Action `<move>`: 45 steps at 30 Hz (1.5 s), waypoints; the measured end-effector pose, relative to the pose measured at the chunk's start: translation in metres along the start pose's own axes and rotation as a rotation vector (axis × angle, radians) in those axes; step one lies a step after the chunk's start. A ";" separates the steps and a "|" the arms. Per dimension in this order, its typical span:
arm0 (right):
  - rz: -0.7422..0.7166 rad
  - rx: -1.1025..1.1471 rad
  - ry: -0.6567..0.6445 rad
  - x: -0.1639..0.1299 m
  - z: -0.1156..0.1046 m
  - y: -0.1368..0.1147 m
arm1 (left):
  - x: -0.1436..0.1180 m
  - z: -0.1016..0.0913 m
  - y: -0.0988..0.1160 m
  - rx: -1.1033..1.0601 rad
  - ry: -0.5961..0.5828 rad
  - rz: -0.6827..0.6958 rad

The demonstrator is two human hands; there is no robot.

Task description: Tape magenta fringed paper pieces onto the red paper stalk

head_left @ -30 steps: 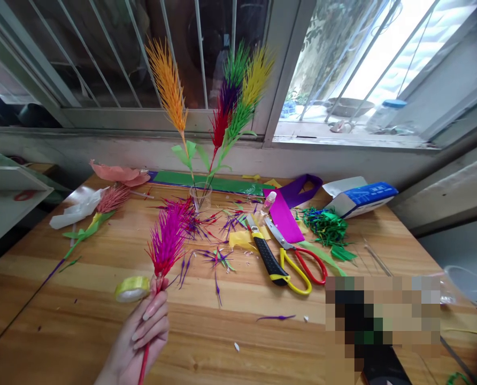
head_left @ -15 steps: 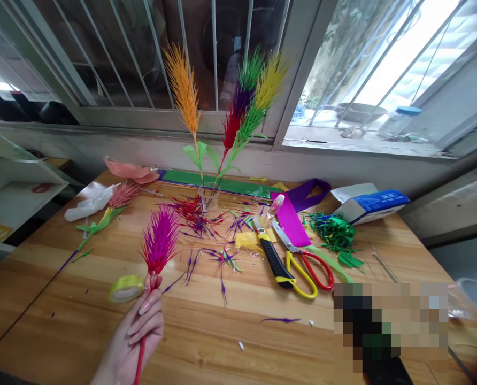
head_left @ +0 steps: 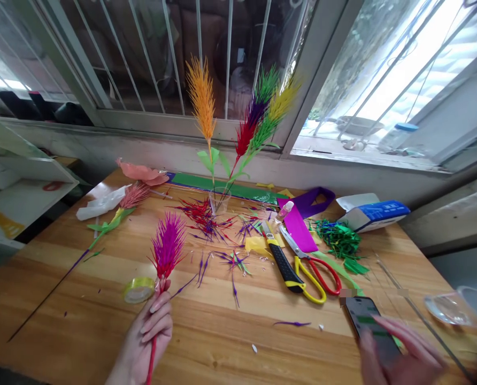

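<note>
My left hand (head_left: 152, 326) is wrapped round the red stem of a magenta and red artificial flower spike (head_left: 168, 243), held upright above the table. Beside its fingertips lies a roll of yellow tape (head_left: 139, 290). My right hand (head_left: 407, 350), somewhat blurred, hovers over or touches a dark smartphone (head_left: 372, 323); which of the two I cannot tell. Its index finger is stretched out and its thumb stands apart. The phone lies at the front right of the table, partly covered by this hand.
A clear cup (head_left: 220, 202) holds several colourful flower spikes. Scissors (head_left: 314, 267) and a utility knife (head_left: 284, 262) lie right of centre. Red and purple scraps (head_left: 202, 216), green shreds (head_left: 338, 238), a pink flower (head_left: 134, 195), a blue box (head_left: 385, 214) and a plastic cup (head_left: 447, 309) surround them.
The view has shifted, so the table things appear slightly further right. My right hand now shows over the phone, where a blurred-out patch was before. My left hand keeps its hold on the flower spike.
</note>
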State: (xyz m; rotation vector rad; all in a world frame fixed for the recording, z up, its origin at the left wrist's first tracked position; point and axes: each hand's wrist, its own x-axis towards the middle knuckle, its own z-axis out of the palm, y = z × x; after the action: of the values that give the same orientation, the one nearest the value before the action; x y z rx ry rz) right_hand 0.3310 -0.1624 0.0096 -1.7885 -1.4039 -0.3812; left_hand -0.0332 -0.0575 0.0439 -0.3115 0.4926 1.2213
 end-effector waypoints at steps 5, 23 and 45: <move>0.070 0.241 -0.131 0.058 0.087 -0.092 | -0.005 -0.006 0.008 -0.005 -0.027 0.007; -0.221 -0.174 -0.798 0.105 0.207 -0.145 | -0.020 0.005 -0.014 0.086 -0.108 -0.138; -0.771 0.133 -1.001 0.137 0.201 -0.128 | -0.024 0.007 -0.027 0.205 -0.035 -0.078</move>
State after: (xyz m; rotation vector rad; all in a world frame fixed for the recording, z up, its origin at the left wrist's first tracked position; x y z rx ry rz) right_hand 0.2128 0.0852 0.0270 -1.2608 -2.7381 0.2981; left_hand -0.0125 -0.0827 0.0616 -0.1331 0.5655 1.0884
